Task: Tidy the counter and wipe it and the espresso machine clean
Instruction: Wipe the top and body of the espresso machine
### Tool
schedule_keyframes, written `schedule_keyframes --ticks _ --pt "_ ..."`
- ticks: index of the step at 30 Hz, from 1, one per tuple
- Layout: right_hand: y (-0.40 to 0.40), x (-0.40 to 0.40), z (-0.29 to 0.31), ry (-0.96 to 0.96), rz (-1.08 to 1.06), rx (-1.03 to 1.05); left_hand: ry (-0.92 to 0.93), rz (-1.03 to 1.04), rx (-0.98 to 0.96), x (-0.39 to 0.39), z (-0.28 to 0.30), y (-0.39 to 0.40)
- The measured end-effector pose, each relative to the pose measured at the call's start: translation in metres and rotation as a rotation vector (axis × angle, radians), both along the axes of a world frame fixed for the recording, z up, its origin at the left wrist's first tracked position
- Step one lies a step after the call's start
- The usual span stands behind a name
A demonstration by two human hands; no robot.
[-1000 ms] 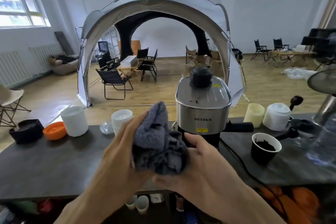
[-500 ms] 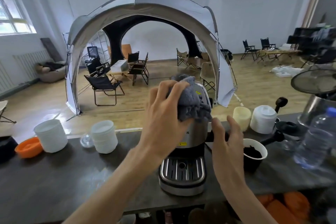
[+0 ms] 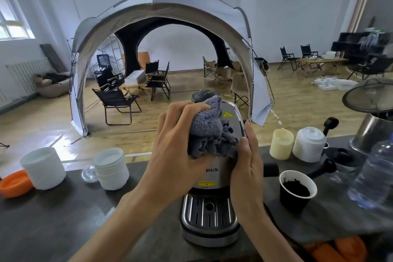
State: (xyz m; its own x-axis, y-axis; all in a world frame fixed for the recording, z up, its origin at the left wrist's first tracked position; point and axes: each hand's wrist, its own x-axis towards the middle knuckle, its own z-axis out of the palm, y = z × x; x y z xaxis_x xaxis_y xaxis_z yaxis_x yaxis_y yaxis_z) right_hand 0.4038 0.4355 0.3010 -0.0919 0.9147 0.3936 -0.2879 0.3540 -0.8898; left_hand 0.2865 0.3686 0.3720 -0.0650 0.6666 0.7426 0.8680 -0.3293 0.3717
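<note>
Right now the espresso machine (image 3: 209,183) stands on the dark counter (image 3: 63,219), and everything else is placed from it. On its top front edge the left hand (image 3: 176,155) grips a bunched grey cloth (image 3: 210,132), fingers curled over the wad and thumb under it. Against the machine's right side the right hand (image 3: 247,168) lies flat, fingers straight along the steel casing, holding nothing. Below both hands is the slotted drip tray (image 3: 209,212). To the machine's left sit 2 stacks of white cups (image 3: 111,168), a small glass dish (image 3: 89,173) between them, and an orange bowl (image 3: 14,183) farthest out. To its right stands a black paper cup (image 3: 296,189) holding dark grounds, with a clear water bottle (image 3: 372,174) beyond it.
</note>
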Motion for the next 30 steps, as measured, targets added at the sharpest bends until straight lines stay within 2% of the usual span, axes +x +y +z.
schedule_keyframes --ticks 5,9,18,22,23,26,27,30 --pt "0.002 0.002 0.001 0.081 0.044 -0.044 -0.055 -0.153 -0.052 -0.025 0.001 0.008" --pt "0.001 0.005 0.004 -0.008 0.006 -0.033 -0.043 -0.238 -0.082 -0.052 0.000 0.020" --pt "0.000 0.007 0.004 -0.052 -0.021 -0.023 0.083 -0.236 -0.151 -0.081 0.016 0.041" --pt "-0.002 0.007 0.010 -0.054 -0.031 -0.067 0.250 -0.125 -0.030 -0.080 0.022 0.040" --pt "-0.003 0.008 0.012 -0.048 -0.022 -0.081 0.195 -0.107 0.005 -0.079 0.020 0.038" --pt "-0.007 0.008 0.014 -0.078 0.011 -0.071 -0.184 -0.140 0.029 -0.074 0.015 0.026" --pt "-0.009 0.005 0.014 -0.111 0.021 -0.064 -0.249 -0.169 0.011 -0.072 0.014 0.022" --pt "-0.012 -0.002 0.012 -0.163 0.029 -0.072 -0.222 -0.231 -0.046 -0.065 0.004 0.013"
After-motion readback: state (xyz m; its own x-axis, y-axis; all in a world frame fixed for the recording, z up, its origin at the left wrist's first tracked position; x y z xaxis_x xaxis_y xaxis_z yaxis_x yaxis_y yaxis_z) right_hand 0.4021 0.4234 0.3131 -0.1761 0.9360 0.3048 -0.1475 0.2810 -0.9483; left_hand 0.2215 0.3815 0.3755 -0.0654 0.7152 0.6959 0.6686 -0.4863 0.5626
